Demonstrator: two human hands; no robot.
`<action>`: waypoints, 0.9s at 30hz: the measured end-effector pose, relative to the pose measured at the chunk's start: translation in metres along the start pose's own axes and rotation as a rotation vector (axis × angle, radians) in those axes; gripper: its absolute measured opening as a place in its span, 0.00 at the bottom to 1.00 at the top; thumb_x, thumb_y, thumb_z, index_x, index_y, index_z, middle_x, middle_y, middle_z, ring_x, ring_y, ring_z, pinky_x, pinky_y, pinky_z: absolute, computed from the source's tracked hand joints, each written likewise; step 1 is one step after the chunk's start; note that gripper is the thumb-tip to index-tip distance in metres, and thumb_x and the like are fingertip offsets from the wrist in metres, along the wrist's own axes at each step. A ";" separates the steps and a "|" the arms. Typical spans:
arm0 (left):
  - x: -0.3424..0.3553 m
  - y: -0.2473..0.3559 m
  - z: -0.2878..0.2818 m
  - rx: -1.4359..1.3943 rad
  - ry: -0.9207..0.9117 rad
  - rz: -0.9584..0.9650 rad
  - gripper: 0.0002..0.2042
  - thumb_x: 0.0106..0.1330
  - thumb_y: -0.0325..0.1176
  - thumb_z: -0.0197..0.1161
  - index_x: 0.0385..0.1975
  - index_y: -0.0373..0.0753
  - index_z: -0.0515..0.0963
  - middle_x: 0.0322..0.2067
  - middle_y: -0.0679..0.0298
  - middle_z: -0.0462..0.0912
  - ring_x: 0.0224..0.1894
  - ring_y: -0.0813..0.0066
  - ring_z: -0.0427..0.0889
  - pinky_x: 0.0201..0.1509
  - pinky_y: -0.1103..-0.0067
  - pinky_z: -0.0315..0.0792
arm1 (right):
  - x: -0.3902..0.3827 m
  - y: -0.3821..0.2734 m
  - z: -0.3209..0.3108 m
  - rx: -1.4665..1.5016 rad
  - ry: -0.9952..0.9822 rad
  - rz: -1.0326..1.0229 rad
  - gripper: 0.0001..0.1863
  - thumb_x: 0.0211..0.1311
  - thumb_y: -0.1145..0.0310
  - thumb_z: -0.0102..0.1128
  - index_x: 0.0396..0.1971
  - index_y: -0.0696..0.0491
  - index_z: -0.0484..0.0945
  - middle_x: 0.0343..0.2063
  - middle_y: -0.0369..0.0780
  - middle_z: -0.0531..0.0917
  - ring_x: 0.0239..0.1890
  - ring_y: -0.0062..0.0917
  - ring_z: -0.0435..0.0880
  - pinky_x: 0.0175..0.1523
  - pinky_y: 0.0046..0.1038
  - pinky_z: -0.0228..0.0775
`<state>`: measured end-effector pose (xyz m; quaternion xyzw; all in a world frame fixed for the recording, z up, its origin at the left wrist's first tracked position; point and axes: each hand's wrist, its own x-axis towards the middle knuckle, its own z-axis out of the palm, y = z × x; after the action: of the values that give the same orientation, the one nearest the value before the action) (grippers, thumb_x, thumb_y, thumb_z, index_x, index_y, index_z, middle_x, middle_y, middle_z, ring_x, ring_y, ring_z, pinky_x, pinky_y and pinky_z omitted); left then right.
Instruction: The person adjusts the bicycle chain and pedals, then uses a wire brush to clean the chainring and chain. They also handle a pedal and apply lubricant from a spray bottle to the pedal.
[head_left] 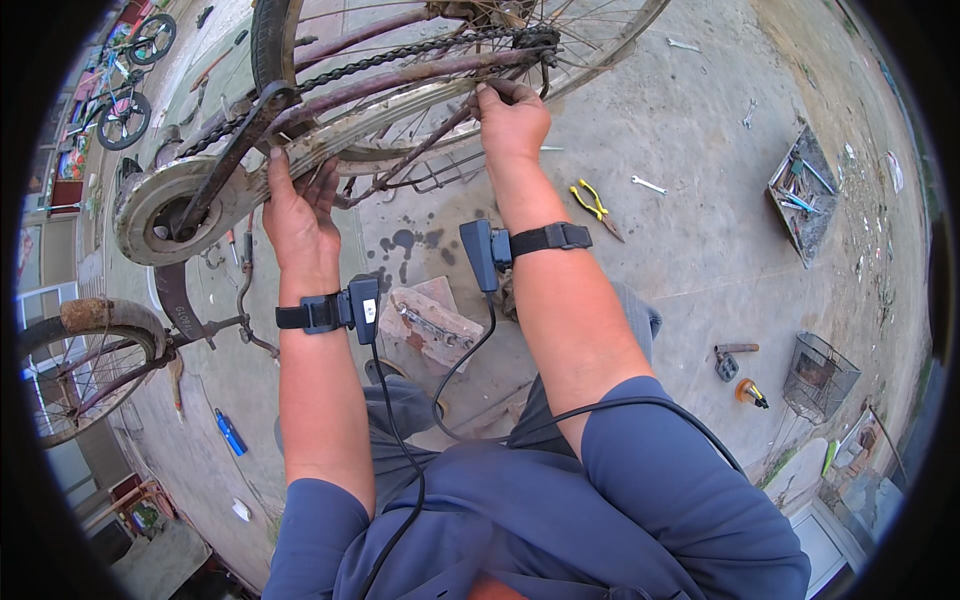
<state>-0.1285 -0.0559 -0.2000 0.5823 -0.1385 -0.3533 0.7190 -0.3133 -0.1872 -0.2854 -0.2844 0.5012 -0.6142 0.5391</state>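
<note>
A bicycle lies across the top of the view, with a scuffed whitish chain guard along its near side. My left hand grips the guard's lower edge near its round front end, thumb on the outer face and fingers partly hidden behind. At the guard's rear end, my right hand is closed, thumb and fingers pinched on it below the wheel hub. A dark crank arm crosses the guard's disc. The dark chain runs above a rusty purplish frame tube.
Yellow-handled pliers and a wrench lie on the concrete right of my forearm. Farther right are a tool tray and a wire basket. A worn block sits between my legs. A fendered wheel stands left.
</note>
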 end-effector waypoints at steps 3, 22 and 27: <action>0.001 0.000 -0.001 0.000 0.002 -0.001 0.23 0.71 0.51 0.65 0.54 0.38 0.76 0.46 0.57 0.84 0.49 0.61 0.86 0.55 0.72 0.79 | 0.002 0.005 0.000 -0.004 -0.012 0.018 0.10 0.62 0.73 0.67 0.39 0.63 0.84 0.27 0.41 0.89 0.28 0.20 0.87 0.36 0.23 0.77; -0.001 0.000 0.000 0.009 -0.012 0.009 0.24 0.70 0.51 0.66 0.56 0.39 0.76 0.48 0.56 0.84 0.49 0.62 0.85 0.54 0.74 0.79 | -0.005 -0.008 -0.002 -0.474 0.063 -0.231 0.11 0.56 0.67 0.70 0.37 0.56 0.88 0.33 0.44 0.90 0.36 0.32 0.90 0.45 0.30 0.79; 0.000 0.001 -0.001 0.010 -0.027 0.005 0.24 0.71 0.51 0.66 0.57 0.39 0.75 0.48 0.56 0.84 0.49 0.62 0.86 0.54 0.74 0.79 | -0.001 -0.001 0.001 -0.304 0.046 -0.103 0.11 0.58 0.68 0.69 0.38 0.58 0.87 0.32 0.43 0.90 0.32 0.28 0.89 0.42 0.29 0.79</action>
<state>-0.1279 -0.0554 -0.1994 0.5806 -0.1513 -0.3586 0.7152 -0.3126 -0.1869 -0.2839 -0.3739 0.5854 -0.5646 0.4459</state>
